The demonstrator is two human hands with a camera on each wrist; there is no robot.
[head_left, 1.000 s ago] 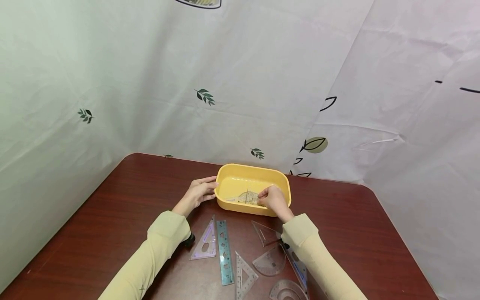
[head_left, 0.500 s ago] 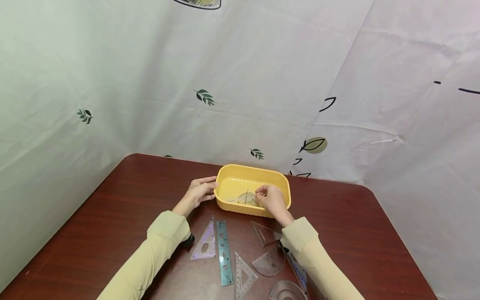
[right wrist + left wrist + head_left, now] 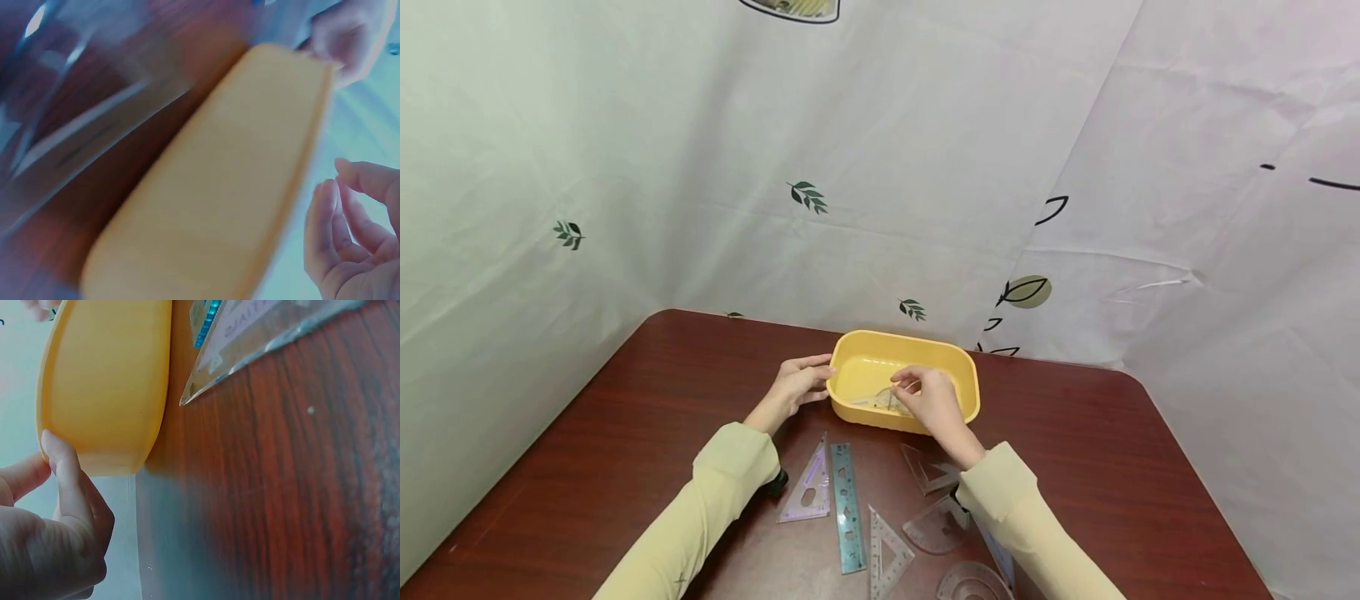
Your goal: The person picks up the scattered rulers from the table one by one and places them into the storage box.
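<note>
Some clear measuring pieces (image 3: 872,402) lie in the yellow tub (image 3: 887,348) below the right hand (image 3: 931,398), which is bunched; I cannot tell whether it grips anything. The left hand (image 3: 795,385) pinches the tub's edge. Nearer than both hands, a blue ruler (image 3: 849,518) lies on the desk (image 3: 1120,467).

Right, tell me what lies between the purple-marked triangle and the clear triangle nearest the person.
The blue ruler lies between the purple-marked triangle and that clear triangle; the head view shows it.
</note>
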